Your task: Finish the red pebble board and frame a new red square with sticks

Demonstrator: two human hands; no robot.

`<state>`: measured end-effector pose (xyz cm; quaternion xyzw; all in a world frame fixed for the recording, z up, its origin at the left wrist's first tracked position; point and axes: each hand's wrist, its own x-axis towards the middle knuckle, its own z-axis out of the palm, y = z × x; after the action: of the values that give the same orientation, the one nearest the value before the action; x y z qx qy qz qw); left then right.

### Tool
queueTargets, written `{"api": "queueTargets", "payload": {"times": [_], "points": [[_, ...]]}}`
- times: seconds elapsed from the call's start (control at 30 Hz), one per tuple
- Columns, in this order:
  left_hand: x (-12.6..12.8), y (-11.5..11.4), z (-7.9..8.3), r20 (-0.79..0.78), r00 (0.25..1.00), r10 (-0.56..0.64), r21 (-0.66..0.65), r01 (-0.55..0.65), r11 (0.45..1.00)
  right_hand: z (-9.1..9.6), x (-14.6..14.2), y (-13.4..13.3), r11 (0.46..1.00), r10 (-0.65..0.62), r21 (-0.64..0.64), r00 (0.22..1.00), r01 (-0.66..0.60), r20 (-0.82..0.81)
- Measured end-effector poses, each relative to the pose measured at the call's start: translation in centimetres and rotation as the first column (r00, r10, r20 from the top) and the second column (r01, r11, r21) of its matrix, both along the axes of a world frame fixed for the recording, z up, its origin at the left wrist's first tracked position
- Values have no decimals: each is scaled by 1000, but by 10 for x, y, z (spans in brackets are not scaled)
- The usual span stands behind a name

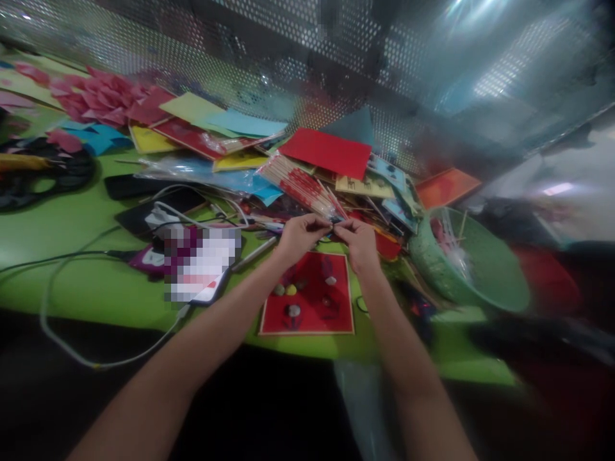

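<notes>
My left hand (302,238) and my right hand (358,240) meet fingertip to fingertip above the far edge of a red square card (312,301). Both are closed in a pinch around something small and dark, too small to name. The card has a pale border and lies flat on the green table (115,282). Small pieces rest on it, among them a yellow one (291,290) and several whitish and dark ones. Just beyond my fingers lies a bundle of thin wooden sticks with red ends (300,182), partly in clear plastic.
Left of the card lies a phone (204,266) with a white cable (62,346). Coloured papers, such as a red sheet (329,152), pile up along a perforated metal panel (230,70). A green basin (494,269) stands at right, and pink paper petals (103,96) at far left.
</notes>
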<state>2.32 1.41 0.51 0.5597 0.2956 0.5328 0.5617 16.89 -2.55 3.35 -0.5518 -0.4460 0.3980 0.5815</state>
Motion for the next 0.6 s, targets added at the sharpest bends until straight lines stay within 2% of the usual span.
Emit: {"api": "queueTargets", "payload": {"times": [0.13, 0.33, 0.6], "points": [[2, -2, 1, 70, 997, 17, -76, -12, 997, -1, -5, -2, 999, -36, 33, 998, 34, 54], [1, -3, 3, 190, 982, 13, -200, 26, 979, 2, -13, -9, 985, -110, 152, 974, 80, 201], [2, -5, 4, 191, 981, 15, -216, 27, 976, 4, -16, -12, 967, -194, 232, 902, 109, 386]]}}
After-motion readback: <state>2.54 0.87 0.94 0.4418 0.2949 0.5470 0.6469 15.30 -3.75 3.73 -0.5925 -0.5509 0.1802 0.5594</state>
